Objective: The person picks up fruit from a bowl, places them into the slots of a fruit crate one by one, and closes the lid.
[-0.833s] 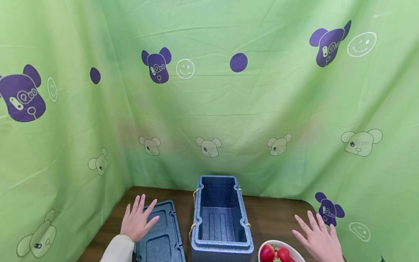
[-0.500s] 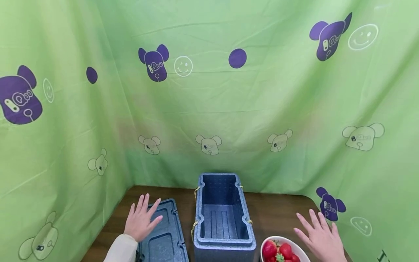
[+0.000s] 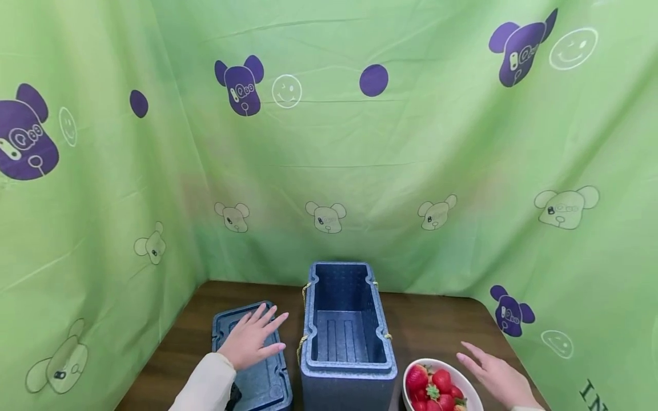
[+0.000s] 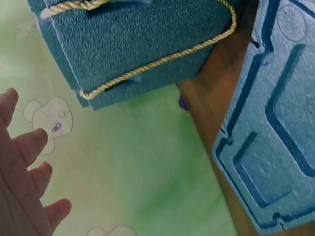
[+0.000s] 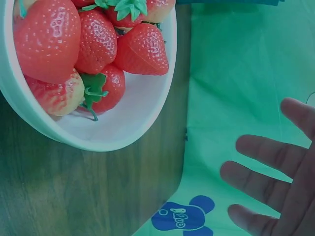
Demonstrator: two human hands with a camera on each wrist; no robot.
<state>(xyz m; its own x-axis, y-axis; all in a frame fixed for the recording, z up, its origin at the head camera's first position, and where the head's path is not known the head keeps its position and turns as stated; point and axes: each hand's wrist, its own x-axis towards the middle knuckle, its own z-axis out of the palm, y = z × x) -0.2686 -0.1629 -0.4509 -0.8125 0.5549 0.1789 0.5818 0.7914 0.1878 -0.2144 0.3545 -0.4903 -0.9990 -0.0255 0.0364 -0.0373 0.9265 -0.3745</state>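
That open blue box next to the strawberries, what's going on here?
Someone's left hand, fingers spread, hovers above the blue lid, which lies on the brown table beside the open foam box. Their right hand hovers just right of the white bowl of strawberries, apart from it. Neither hand holds anything.

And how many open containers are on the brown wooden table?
2: the deep blue rectangular foam box in the middle, and the round white bowl of red strawberries to its right. The head view cuts off the near side of the table, so more could be hidden.
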